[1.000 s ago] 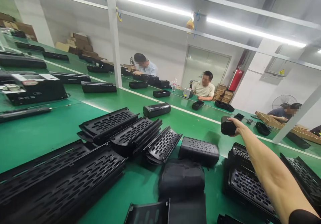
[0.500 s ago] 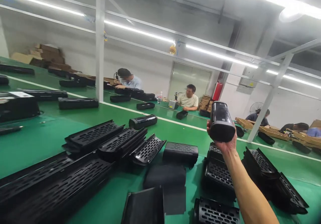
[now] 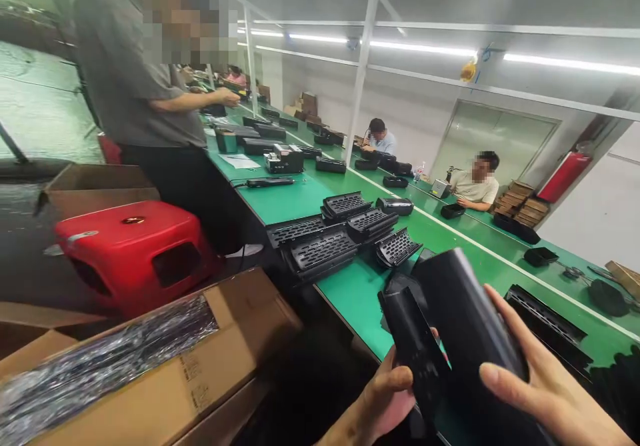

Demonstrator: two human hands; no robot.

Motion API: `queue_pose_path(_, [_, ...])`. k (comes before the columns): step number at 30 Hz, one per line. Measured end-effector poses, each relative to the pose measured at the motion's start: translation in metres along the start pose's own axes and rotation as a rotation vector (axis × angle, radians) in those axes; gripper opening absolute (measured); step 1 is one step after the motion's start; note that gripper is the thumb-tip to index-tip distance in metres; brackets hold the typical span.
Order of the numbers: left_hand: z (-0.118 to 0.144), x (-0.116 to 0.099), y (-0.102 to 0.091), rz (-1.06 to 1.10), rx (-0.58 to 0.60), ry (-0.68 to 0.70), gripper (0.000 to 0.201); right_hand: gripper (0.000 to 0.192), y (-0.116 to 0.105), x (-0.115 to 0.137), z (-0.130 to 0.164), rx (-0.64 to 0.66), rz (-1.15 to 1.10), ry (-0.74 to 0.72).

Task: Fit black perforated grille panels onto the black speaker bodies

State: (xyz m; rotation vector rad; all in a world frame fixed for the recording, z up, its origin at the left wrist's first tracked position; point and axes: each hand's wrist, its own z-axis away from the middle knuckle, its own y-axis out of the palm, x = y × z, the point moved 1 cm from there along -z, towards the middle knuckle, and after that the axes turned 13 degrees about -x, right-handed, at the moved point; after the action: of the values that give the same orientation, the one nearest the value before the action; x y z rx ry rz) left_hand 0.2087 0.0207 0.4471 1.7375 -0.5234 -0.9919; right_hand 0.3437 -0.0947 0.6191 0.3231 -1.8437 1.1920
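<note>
- The right hand (image 3: 545, 386) is wrapped around a large black rounded housing (image 3: 465, 326), thumb across its near face and fingers spread along its right side, holding it tilted with the upper end pointing away from the person.
- The left hand (image 3: 385, 403) grips a narrower black plastic panel (image 3: 413, 343) from below, thumb pressed on its lower part; the panel lies against the left flank of the housing, the two parts touching.
- Both parts are held up just over the near edge of the green conveyor table (image 3: 350, 293).
- Just beyond the grip, on the table, lies a small black perforated cover (image 3: 397, 247); farther out from it are stacked slotted black grilles (image 3: 320, 249), and more of them (image 3: 357, 213) behind those.
- To the right of the right hand, another black slotted grille (image 3: 545, 319) lies flat on the green surface.
- Below and to the left of the left hand stands an open cardboard box (image 3: 200, 373) with crinkled plastic wrap (image 3: 100, 359) lying in it.
- Well to the left of the grip, past the box, is a red plastic stool (image 3: 135, 246), and behind it a standing person in a grey shirt (image 3: 130, 79) at the table's edge.
- Far beyond the held parts, a seated worker (image 3: 473, 186) leans on the opposite side of the line.
</note>
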Motion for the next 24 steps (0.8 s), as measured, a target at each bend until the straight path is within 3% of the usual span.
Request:
queue_pose_path(4, [-0.006, 0.002, 0.027, -0.083, 0.103, 0.093, 0.089, 0.089, 0.012, -0.006, -0.001, 0.080, 0.200, -0.286])
queue_pose_path(8, [-0.006, 0.003, 0.032, -0.115, 0.128, 0.126, 0.087, 0.088, 0.018, -0.013, -0.006, 0.060, 0.271, -0.406])
queue_pose_path(18, [-0.011, 0.009, 0.024, -0.116, 0.136, 0.135, 0.085, 0.087, 0.029, -0.019, -0.002, 0.078, 0.389, -0.402])
queue_pose_path(24, [-0.018, 0.017, 0.018, -0.110, 0.060, 0.156, 0.084, 0.094, 0.026, -0.018, -0.012, 0.121, 0.402, -0.355])
